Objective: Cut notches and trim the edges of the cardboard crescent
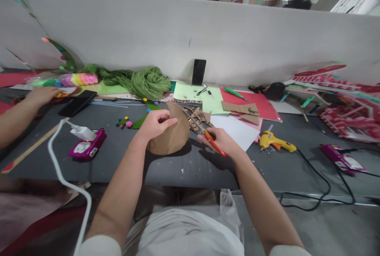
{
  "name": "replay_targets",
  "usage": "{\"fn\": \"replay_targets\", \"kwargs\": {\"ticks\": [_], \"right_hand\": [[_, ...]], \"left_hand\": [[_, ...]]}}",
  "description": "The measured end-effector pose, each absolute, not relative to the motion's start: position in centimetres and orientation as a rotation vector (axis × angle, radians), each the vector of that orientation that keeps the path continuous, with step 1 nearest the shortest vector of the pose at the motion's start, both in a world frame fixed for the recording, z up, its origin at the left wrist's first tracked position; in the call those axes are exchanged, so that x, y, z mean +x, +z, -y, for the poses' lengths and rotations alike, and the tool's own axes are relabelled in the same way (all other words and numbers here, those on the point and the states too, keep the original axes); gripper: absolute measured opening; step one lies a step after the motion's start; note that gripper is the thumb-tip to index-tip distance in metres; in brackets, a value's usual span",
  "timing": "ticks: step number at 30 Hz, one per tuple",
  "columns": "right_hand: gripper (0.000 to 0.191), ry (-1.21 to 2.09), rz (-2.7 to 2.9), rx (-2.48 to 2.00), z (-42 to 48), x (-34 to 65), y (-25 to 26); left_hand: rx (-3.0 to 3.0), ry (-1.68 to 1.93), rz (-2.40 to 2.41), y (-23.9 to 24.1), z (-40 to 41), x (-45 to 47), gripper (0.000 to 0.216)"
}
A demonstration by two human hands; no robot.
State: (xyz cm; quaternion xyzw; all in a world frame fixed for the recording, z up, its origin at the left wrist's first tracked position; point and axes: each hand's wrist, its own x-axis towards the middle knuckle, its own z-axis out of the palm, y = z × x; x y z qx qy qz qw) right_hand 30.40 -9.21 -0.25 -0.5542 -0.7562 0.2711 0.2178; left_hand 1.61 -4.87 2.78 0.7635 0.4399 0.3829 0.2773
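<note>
My left hand grips a rounded piece of brown cardboard by its left side, thumb on the face toward me. The cardboard is tilted up above the dark table, with a pointed tip at its top. In my right hand is a pair of scissors with red-orange handles. Their blades point up and left, by the right edge of the cardboard; whether they touch it I cannot tell. Several cardboard scraps lie just behind the blades.
A yellow glue gun lies at right, its black cord trailing off the table edge. Purple power strips sit at both sides. Green yarn, a propped phone and a green cutter are behind. Another person's hand is at left.
</note>
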Motion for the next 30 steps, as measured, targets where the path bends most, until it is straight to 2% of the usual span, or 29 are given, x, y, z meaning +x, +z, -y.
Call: {"fn": "replay_targets", "kwargs": {"ticks": [12, 23, 30], "right_hand": [[0.05, 0.677, 2.131, -1.598, 9.25, 29.99, -0.19], [0.054, 0.761, 2.057, -1.606, 9.37, 29.61, -0.2], [0.055, 0.677, 1.931, -1.66, 8.96, 29.79, -0.41]], "left_hand": [[2.069, 0.949, -1.155, 2.58, 4.83, 1.51, 0.043], [2.079, 0.93, -1.165, 2.49, 4.8, 1.6, 0.045], [2.01, 0.933, -1.13, 2.48, 4.67, 1.45, 0.042]]}}
